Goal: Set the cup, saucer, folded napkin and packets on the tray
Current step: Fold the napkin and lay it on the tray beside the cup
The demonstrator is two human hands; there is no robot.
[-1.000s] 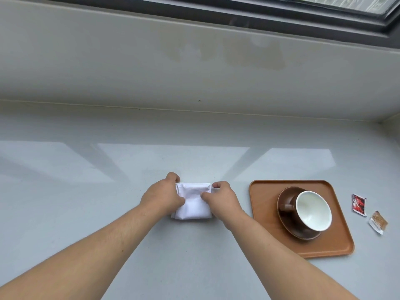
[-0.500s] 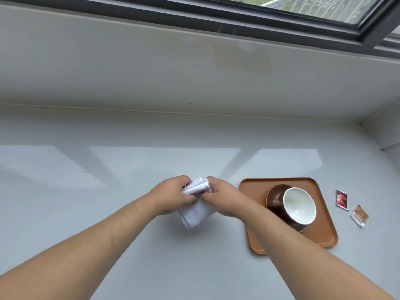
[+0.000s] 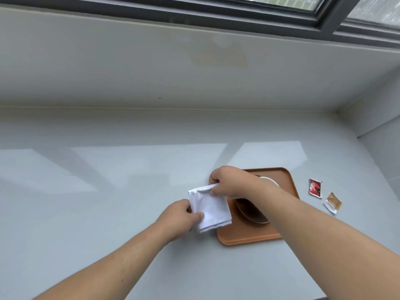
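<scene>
Both hands hold the folded white napkin [image 3: 209, 207] in the air over the left edge of the orange tray [image 3: 249, 237]. My left hand [image 3: 179, 217] pinches its lower left side and my right hand [image 3: 231, 182] grips its top right corner. A brown saucer [image 3: 251, 214] sits on the tray with a white-lined cup [image 3: 270, 181] on it; my right wrist hides most of the cup. A red packet [image 3: 315, 185] and a brown packet [image 3: 333, 202] lie on the counter to the right of the tray.
The pale grey counter [image 3: 108, 191] runs to a low wall at the back, with a dark window frame [image 3: 216, 16] above it. A side wall [image 3: 381, 131] closes the right end, just beyond the packets.
The napkin has been lifted off the counter and carried right, from left of the tray to over its left edge. My right arm now covers the cup.
</scene>
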